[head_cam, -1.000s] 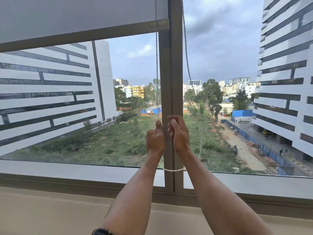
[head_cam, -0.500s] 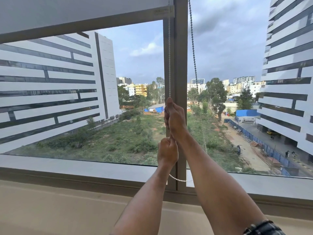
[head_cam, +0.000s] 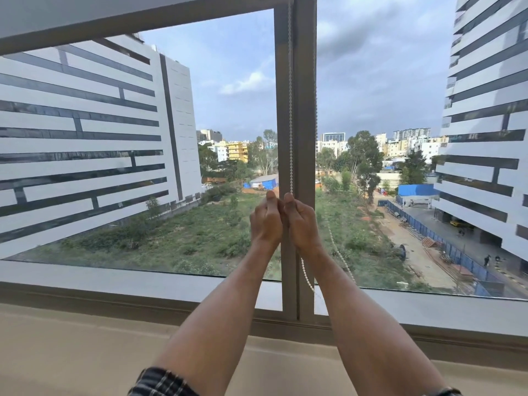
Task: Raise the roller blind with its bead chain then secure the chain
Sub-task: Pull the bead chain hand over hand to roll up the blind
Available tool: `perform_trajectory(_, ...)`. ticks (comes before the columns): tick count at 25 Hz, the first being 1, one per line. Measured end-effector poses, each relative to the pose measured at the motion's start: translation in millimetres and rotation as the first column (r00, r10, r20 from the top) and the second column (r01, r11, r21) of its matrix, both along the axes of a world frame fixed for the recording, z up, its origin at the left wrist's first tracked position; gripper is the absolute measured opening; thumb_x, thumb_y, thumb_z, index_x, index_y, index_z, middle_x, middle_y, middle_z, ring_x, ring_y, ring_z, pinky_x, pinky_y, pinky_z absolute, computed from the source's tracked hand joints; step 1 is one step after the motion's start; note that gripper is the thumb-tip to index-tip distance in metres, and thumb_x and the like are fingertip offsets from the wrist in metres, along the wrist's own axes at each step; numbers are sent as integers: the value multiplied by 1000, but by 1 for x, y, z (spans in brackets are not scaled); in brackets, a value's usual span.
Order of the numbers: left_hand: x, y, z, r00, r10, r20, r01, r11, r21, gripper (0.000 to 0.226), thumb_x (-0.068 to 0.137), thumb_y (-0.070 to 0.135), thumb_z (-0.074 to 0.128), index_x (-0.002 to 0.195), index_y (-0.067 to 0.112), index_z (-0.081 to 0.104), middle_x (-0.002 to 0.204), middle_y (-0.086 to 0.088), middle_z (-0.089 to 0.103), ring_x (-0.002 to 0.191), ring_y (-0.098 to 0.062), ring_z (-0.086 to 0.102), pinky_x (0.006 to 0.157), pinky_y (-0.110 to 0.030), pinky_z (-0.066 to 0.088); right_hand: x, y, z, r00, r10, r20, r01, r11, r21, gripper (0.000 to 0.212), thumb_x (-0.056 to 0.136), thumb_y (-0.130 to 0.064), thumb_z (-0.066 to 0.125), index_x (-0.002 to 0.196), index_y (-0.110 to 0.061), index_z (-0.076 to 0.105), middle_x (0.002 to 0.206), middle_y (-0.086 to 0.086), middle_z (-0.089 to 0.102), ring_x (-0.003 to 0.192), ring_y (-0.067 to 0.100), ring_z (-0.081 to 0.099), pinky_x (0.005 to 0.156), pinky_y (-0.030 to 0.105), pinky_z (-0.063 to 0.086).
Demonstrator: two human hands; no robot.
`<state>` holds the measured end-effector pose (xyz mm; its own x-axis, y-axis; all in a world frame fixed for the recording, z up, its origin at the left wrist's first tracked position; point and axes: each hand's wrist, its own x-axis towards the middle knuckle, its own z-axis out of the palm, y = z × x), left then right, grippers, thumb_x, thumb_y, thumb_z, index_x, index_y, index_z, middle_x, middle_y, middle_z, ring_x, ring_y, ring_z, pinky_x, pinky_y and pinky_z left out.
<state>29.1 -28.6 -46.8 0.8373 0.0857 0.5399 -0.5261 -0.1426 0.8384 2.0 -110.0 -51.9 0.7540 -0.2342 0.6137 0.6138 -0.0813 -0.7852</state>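
The grey roller blind (head_cam: 85, 12) sits high over the left pane, its bottom bar (head_cam: 137, 24) slanting across the top left corner. A white bead chain (head_cam: 291, 110) hangs down along the central window post (head_cam: 305, 110). My left hand (head_cam: 266, 221) and my right hand (head_cam: 303, 222) are side by side at mid-height, both fisted around the chain's near strand. Below my right hand the slack chain loop (head_cam: 307, 277) curves down and swings off to the right. A second strand runs along the post's right edge.
A beige sill (head_cam: 71, 347) runs below the window frame. Outside the glass are white striped buildings at left and right and a grassy lot. A checked sleeve (head_cam: 160, 381) and a dark watch (head_cam: 445, 391) show at the bottom.
The blind's bottom bar has climbed higher in the window. My hands, stacked one above the other half a second ago, are now level and side by side on the chain.
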Motion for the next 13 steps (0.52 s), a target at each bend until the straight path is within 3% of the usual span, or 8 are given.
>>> perform_trajectory(2, -3, -6, 33, 996, -83, 21, 84, 995, -48, 62, 101, 57, 33, 75, 13, 67, 74, -2, 70, 73, -21, 65, 75, -40, 52, 4, 3, -11, 1000, -13, 8, 13, 1000, -17, 48, 109, -21, 45, 67, -26, 68, 56, -14, 61, 53, 7, 53, 52, 28, 43)
perform_trajectory(5, -12, -19, 71, 977, -209, 43, 212, 974, -83, 66, 103, 55, 35, 63, 12, 65, 58, -3, 62, 56, -19, 56, 62, -33, 45, 4, 8, -25, 998, -56, -35, 55, 998, -32, 52, 105, -8, 46, 56, -26, 48, 46, -16, 40, 47, 6, 29, 48, 27, 24)
perform_trajectory(7, -16, -28, 79, 986, -166, 17, 166, 979, -120, 69, 103, 61, 32, 49, 21, 50, 45, 5, 48, 45, -17, 42, 55, -30, 35, 1, 14, -31, 997, -53, -51, 52, 998, -35, 45, 100, -7, 47, 57, -21, 41, 46, -16, 37, 47, 7, 27, 48, 25, 23)
perform_trajectory(9, -19, -33, 76, 996, -83, 29, 86, 986, -140, 70, 103, 63, 30, 46, 22, 35, 40, 9, 35, 39, -14, 31, 51, -28, 27, -1, 17, -33, 998, -51, -42, 49, 998, -47, 41, 94, -5, 48, 56, -19, 39, 46, -16, 38, 49, 6, 28, 49, 24, 23)
perform_trajectory(13, -20, -35, 72, 988, -27, 155, 46, 992, -119, 70, 105, 57, 35, 46, 20, 30, 39, 8, 28, 34, -13, 23, 46, -23, 22, -6, 12, -33, 998, -17, -65, 14, 999, -48, 47, 100, -1, 48, 59, -24, 52, 49, -16, 48, 50, 0, 36, 50, 20, 31)
